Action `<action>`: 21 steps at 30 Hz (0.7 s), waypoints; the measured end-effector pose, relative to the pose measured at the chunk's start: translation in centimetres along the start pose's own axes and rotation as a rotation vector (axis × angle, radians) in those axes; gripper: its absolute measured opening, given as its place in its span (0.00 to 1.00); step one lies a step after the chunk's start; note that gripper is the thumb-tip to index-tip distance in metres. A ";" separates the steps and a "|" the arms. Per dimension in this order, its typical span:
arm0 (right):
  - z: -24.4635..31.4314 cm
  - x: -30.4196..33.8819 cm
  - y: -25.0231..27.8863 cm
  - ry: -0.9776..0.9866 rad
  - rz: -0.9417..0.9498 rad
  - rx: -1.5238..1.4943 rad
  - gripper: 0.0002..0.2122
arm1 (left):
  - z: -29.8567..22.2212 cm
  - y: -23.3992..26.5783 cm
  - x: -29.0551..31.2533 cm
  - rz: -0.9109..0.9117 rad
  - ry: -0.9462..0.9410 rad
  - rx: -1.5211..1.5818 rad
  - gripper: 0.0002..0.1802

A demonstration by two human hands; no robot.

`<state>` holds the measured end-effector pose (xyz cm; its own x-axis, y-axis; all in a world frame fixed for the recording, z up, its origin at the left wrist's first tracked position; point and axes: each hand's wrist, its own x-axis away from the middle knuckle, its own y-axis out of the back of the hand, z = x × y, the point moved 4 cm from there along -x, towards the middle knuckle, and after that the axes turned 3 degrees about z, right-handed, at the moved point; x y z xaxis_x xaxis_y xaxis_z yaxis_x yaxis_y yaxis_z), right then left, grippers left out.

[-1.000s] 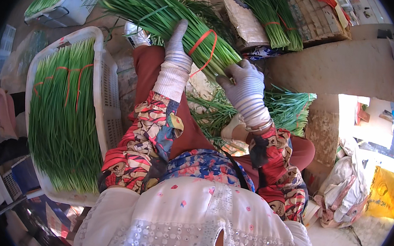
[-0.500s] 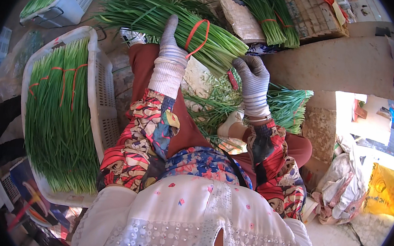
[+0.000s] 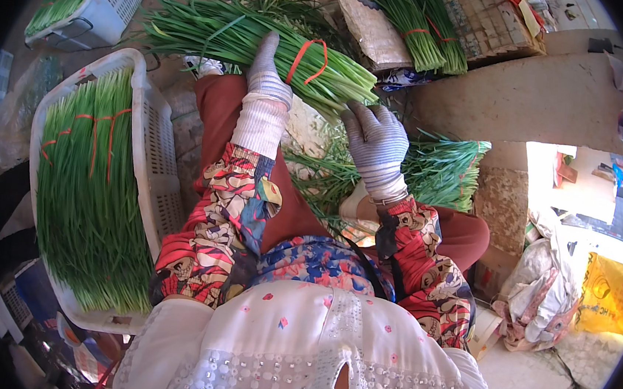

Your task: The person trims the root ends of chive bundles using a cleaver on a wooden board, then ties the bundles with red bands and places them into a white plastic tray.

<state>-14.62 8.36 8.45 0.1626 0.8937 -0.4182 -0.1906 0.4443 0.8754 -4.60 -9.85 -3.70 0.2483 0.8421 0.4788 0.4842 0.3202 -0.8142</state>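
Green-stalk bundle (image 3: 236, 34): in the head view, held slantwise beyond my left leg (image 3: 213, 115), leaf tips to the left, pale ends to the right.
Red band (image 3: 298, 59): passes around the bundle near its pale ends; part of its loop stands clear of the stalks, so I judge it not yet snug.
Left hand (image 3: 267, 90): gloved; my thumb lies over the stalks, and I judge my hidden fingers to be clasping them from below.
Right hand (image 3: 377, 142): gloved, beside the pale ends, fingers bent and slightly apart; I cannot tell whether they touch or pinch a stalk.
Finished portion: banded stalks (image 3: 92, 201) fill the white crate (image 3: 172, 164) at my left; two banded bunches (image 3: 423, 40) lie at upper right.
Remaining portion: loose stalks (image 3: 316, 180) between my legs, apparently unbound; the bunch (image 3: 439, 172) beyond my right hand is uncertain.
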 end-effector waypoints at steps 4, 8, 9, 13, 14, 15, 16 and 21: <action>-0.2 -1.1 -0.6 -0.080 0.044 0.140 0.08 | 0.5 -0.5 0.7 -0.072 -0.017 -0.061 0.32; 0.0 -1.7 -2.8 -0.189 0.265 0.276 0.09 | 1.0 0.9 0.0 -0.076 -0.058 -0.075 0.32; 0.0 -1.7 -3.2 -0.215 0.311 0.293 0.09 | 1.1 1.2 -0.2 -0.071 -0.066 -0.133 0.32; -0.4 -1.3 -3.6 -0.221 0.320 0.108 0.10 | 1.3 1.1 0.1 -0.022 -0.074 -0.178 0.33; -0.3 -1.2 -3.1 -0.209 0.318 0.051 0.10 | 1.3 0.7 0.6 0.008 -0.117 -0.183 0.27; -0.2 -1.2 -2.8 -0.197 0.316 -0.005 0.10 | 1.1 0.4 0.9 0.038 -0.160 -0.188 0.22; 0.3 -1.5 -2.6 -0.214 0.358 0.015 0.10 | 0.8 0.7 0.5 0.037 -0.138 -0.168 0.21; 2.1 -1.3 -1.0 -0.043 0.169 0.211 0.11 | 0.2 0.4 0.3 0.114 -0.059 0.085 0.27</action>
<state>-12.57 6.65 8.65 0.1872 0.9486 -0.2551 -0.0136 0.2622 0.9649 -4.48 -9.34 -3.95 0.2468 0.8981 0.3641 0.3824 0.2550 -0.8881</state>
